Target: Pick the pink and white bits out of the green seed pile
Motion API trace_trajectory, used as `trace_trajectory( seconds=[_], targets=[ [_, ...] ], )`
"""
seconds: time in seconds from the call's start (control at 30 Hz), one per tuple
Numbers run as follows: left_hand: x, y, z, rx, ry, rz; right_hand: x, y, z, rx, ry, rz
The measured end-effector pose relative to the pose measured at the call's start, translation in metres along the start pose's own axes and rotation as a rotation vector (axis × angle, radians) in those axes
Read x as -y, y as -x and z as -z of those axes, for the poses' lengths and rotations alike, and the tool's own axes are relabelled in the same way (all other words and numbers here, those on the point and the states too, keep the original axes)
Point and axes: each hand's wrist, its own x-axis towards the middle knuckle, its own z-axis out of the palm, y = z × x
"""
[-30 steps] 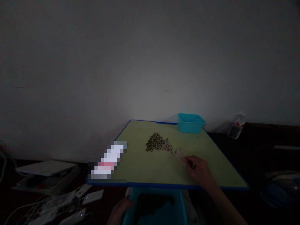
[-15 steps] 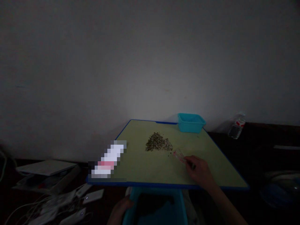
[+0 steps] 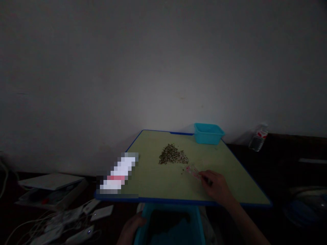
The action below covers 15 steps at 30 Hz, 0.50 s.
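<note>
My right hand (image 3: 216, 186) pinches one end of a clear plastic piece with pink-red marks (image 3: 192, 172), possibly a strip or wrapper. The far end of this piece is low over the table, near a few loose grains (image 3: 182, 170). Beyond it lies a heap of small dark grains (image 3: 168, 154), with a paler patch on its right side. Below the near table edge, my left hand (image 3: 131, 227) grips the left rim of a blue plastic bin (image 3: 200, 224). Dark contents cover part of that bin's floor; their kind is too dim to tell.
The pale yellow table (image 3: 153, 185) has a blue edge. A second blue bin (image 3: 208, 134) stands at its back right corner, by the wall. A blurred white-and-pink item (image 3: 117, 175) lies at the left. White chargers and cables (image 3: 63, 221) crowd the lower left.
My right hand has shifted slightly left and towards me, and the plastic piece's tip has moved with it. A couple of loose grains now lie further left. My left hand stays on the bin.
</note>
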Motion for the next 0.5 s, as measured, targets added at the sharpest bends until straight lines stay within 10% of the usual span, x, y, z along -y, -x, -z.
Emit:
trace_trajectory(
  seconds=[0.5],
  targets=[
    [0.002, 0.0, 0.001, 0.065, 0.026, 0.002, -0.003, -0.006, -0.004, -0.001, 0.08, -0.02]
  ],
)
